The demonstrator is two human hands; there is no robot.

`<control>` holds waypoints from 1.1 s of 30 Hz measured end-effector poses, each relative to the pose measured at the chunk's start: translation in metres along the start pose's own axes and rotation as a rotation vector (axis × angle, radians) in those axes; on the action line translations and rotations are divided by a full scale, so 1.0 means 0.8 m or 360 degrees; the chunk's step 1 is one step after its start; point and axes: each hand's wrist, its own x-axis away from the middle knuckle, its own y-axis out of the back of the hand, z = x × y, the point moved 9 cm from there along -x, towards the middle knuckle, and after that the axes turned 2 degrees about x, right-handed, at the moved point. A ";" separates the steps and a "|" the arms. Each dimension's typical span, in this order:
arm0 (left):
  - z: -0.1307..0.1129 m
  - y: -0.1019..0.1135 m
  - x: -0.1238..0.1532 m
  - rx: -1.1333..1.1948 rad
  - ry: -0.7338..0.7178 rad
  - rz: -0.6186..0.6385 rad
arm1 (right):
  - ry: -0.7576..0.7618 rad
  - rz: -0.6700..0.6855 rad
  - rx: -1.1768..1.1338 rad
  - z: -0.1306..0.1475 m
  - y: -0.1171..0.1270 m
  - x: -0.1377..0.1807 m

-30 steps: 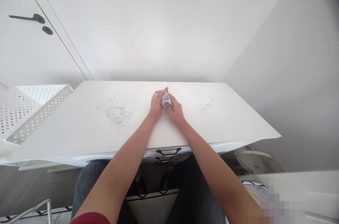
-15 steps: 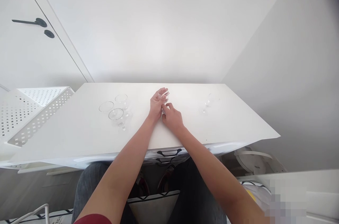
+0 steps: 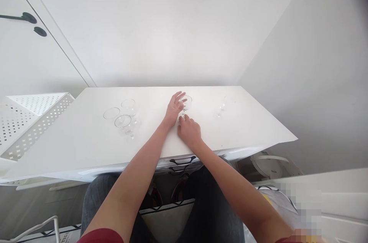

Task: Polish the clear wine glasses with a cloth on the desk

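Observation:
A small clear stemmed glass (image 3: 186, 102) stands upright on the white table (image 3: 86, 139), near the middle. My left hand (image 3: 173, 108) lies just left of it with fingers stretched out, fingertips at the bowl. My right hand (image 3: 188, 130) rests on the table just in front of the glass, knuckles up and fingers curled under, their tips near the stem's foot. What those fingers hold is hidden.
Three more clear glasses (image 3: 123, 121) stand grouped on the left of the table, and another glass (image 3: 223, 103) on the right. A white perforated rack (image 3: 31, 120) adjoins the table's left end. Black drawer handles (image 3: 182, 161) sit under the front edge. Walls close in behind and right.
Both hands were wrapped round the glass with a grey cloth. Now the glass stands free, my left fingers have opened, my right hand has dropped to the table, and the cloth is out of sight.

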 end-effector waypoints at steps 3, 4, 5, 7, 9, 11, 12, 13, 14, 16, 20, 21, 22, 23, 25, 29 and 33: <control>0.013 0.006 0.000 0.0014 0.0146 -0.0085 | -0.0115 0.0031 0.0023 -0.038 -0.004 0.011; 0.016 0.009 0.000 0.0021 0.0189 -0.0120 | -0.0171 0.0054 0.0027 -0.054 -0.007 0.015; 0.019 0.010 0.000 0.0026 0.0216 -0.0144 | -0.0237 0.0078 0.0031 -0.071 -0.009 0.018; 0.020 0.011 0.000 0.0010 0.0234 -0.0155 | -0.0344 0.0110 0.0042 -0.100 -0.011 0.024; 0.020 0.011 0.000 -0.0025 0.0239 -0.0158 | -0.0418 0.0123 0.0046 -0.121 -0.011 0.029; 0.021 0.012 0.000 -0.0052 0.0247 -0.0171 | -0.0456 0.0126 0.0038 -0.130 -0.011 0.032; 0.022 0.013 0.000 -0.0053 0.0252 -0.0176 | -0.0469 0.0127 0.0032 -0.132 -0.011 0.032; 0.023 0.013 0.000 -0.0048 0.0257 -0.0178 | -0.0486 0.0129 0.0025 -0.133 -0.011 0.033; 0.024 0.014 0.000 -0.0041 0.0263 -0.0178 | -0.0509 0.0129 0.0018 -0.134 -0.011 0.034; 0.027 0.015 0.000 -0.0026 0.0273 -0.0179 | -0.0557 0.0117 0.0009 -0.135 -0.010 0.036; 0.031 0.018 -0.001 0.0045 0.0292 -0.0198 | -0.0574 0.0115 0.0032 -0.134 -0.007 0.036; 0.032 0.019 -0.001 0.0077 0.0296 -0.0207 | -0.0573 0.0126 0.0041 -0.134 -0.006 0.036; 0.032 0.019 -0.001 0.0108 0.0300 -0.0219 | -0.0573 0.0139 0.0049 -0.134 -0.006 0.036; 0.031 0.019 -0.001 0.0133 0.0305 -0.0232 | -0.0577 0.0152 0.0053 -0.134 -0.006 0.036; 0.031 0.019 0.000 0.0159 0.0312 -0.0244 | -0.0583 0.0171 0.0057 -0.134 -0.005 0.035; 0.031 0.018 0.000 0.0178 0.0316 -0.0246 | -0.0573 0.0158 0.0057 -0.132 -0.004 0.036; 0.031 0.020 0.000 0.0217 0.0320 -0.0283 | -0.0559 0.0105 0.0042 -0.132 0.000 0.039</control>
